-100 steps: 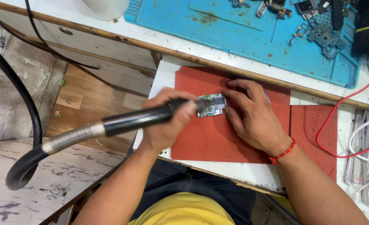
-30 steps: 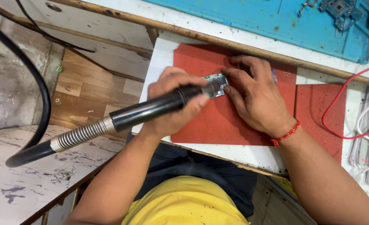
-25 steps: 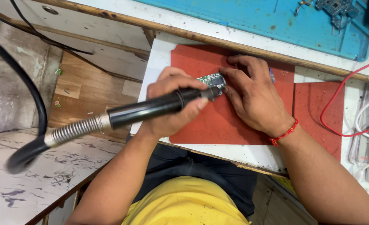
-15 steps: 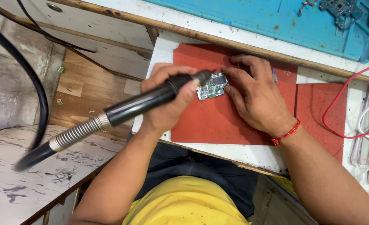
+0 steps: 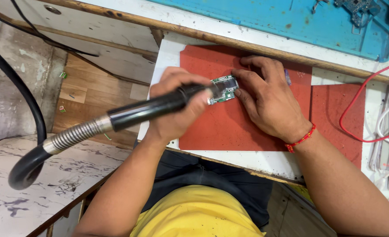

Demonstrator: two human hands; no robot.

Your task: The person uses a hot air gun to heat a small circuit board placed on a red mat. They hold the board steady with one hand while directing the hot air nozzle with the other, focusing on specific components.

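Red rubber mats (image 5: 229, 127) cover the white bench (image 5: 264, 161) in front of you, with a blue work mat (image 5: 282, 22) beyond a wooden rail and a red wire (image 5: 357, 127) looping at your right. Your left hand (image 5: 177, 109) is wrapped firmly around the black cylindrical handpiece with its ribbed metal sleeve and thick black hose (image 5: 146, 107); its nozzle meets the small green circuit board (image 5: 224, 90). Your right hand (image 5: 269, 103) lies flat, fingertips pressing the board's right edge down onto the mat.

Your fingertips sit just beside the nozzle, so a slip of either hand could, I judge, bring the tool's tip onto your skin. The heavy hose hangs off the bench edge and may drag the handpiece off its spot. Light fingertip pressure alone could let the board skid.

The board lies flat, long axis running roughly left to right, tilted slightly up toward the right. The handpiece points up and right along nearly the same line.
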